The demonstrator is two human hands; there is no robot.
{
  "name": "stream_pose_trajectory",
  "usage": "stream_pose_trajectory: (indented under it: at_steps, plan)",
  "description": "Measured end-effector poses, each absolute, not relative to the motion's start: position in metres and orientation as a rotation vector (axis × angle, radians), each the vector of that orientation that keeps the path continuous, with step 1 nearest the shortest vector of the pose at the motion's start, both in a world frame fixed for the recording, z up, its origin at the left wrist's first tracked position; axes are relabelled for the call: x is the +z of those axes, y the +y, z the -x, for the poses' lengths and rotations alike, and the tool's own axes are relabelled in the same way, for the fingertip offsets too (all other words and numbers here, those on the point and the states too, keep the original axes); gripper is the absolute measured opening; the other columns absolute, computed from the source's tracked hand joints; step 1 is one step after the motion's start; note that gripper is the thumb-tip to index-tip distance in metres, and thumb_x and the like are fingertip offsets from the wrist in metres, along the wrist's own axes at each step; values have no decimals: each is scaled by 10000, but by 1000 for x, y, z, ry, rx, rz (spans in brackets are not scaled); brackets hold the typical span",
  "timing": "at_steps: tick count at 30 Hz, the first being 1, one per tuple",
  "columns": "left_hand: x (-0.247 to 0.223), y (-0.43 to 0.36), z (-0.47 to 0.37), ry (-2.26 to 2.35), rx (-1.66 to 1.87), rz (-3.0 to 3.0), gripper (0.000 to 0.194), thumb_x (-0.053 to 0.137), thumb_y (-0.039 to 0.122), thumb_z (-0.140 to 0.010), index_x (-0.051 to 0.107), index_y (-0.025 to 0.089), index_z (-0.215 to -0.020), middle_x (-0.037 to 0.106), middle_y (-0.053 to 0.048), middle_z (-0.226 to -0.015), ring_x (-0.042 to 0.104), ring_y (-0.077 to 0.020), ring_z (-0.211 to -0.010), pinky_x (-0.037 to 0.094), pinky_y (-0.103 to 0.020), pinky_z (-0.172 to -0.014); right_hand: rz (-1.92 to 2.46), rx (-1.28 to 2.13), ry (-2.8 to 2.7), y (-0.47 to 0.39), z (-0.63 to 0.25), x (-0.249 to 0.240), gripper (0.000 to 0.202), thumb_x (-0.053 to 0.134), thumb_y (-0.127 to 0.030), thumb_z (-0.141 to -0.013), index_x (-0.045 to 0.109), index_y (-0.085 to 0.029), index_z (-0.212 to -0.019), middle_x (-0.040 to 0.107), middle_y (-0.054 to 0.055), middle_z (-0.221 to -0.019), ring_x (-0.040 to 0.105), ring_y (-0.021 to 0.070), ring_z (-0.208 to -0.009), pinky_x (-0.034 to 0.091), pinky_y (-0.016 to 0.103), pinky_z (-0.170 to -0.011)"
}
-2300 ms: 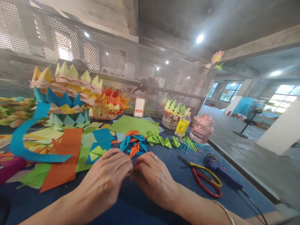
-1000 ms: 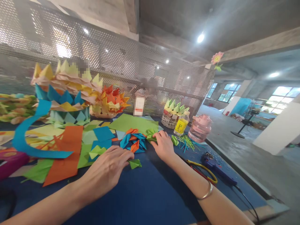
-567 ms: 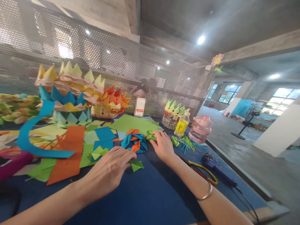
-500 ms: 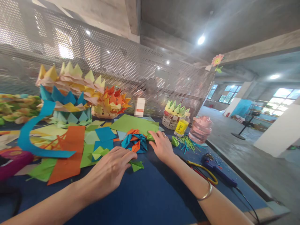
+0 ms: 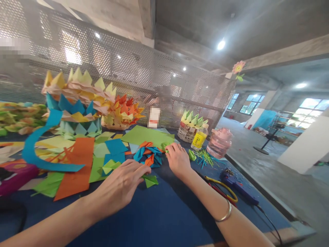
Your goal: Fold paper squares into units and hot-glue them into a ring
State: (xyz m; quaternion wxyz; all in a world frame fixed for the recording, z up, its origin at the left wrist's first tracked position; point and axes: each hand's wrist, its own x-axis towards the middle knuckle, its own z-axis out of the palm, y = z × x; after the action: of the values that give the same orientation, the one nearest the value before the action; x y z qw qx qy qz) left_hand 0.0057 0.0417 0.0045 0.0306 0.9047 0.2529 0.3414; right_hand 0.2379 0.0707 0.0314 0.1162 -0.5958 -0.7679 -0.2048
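Note:
On the dark blue table [image 5: 159, 219] lies a ring of folded blue and orange paper [image 5: 147, 154]. My left hand [image 5: 125, 185] is just in front of it, fingers closed on a green folded paper piece [image 5: 151, 180] that sticks out past the fingertips. To the right of the ring, my right hand [image 5: 178, 159] has its fingers drawn together at a light green folded piece [image 5: 166, 146]. Another green folded piece [image 5: 111, 166] rests left of my left hand, near blue paper squares [image 5: 116, 146].
Tall folded-paper crowns [image 5: 77, 103] stand at the back left. A yellow-labelled bottle [image 5: 199, 138], a pink jug [image 5: 219, 143] and a woven basket [image 5: 187, 128] stand at the back right. A blue glue gun [image 5: 239, 188] and yellow-handled tool [image 5: 223, 185] lie right.
My right hand's fingers have closed in from a spread pose onto the light green piece. My left hand stays nearly in place with its green piece.

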Motion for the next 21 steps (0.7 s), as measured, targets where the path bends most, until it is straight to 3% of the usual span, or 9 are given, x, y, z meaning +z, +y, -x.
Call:
stream_pose_trajectory:
  at_steps: [5,8,11,15,21]
  plan:
    - [4,41,-5,743,1015,-2785,221,363,73,-944,500,212,-1049,624,-35,-928,582,-211,-858,415,-346,-791,1809,-572,-2216,74,-242,26,337,592,-313,-916,567,-171,-1221,642,121,-1153,522,289,-1091,420,380,-875]
    - [5,40,-6,715,1009,-2795,251,346,37,-923,498,207,-1029,619,-29,-895,577,-201,-847,408,-333,-784,1824,-547,-2241,77,-247,25,184,537,-227,-935,648,-187,-1077,705,104,-1001,546,276,-1061,416,362,-860]
    - [6,40,-6,700,1002,-2813,259,343,19,-907,493,205,-1008,618,-23,-872,577,-196,-827,401,-324,-772,1824,-521,-2252,79,-249,26,227,473,-123,-932,658,-175,-1053,713,105,-953,576,253,-1003,424,341,-846]
    - [7,40,-6,715,991,-2822,250,348,13,-900,491,204,-975,613,-19,-846,573,-194,-798,399,-317,-754,1824,-487,-2229,75,-247,28,297,474,-65,-895,618,-175,-1131,679,98,-1042,572,223,-1027,425,310,-895]
    - [6,40,-6,701,983,-2820,255,357,2,-895,486,205,-982,605,-16,-847,566,-198,-801,404,-329,-766,1957,-441,-2037,66,-246,27,254,579,-173,-857,603,-162,-1109,590,160,-1126,575,288,-1037,469,359,-818]
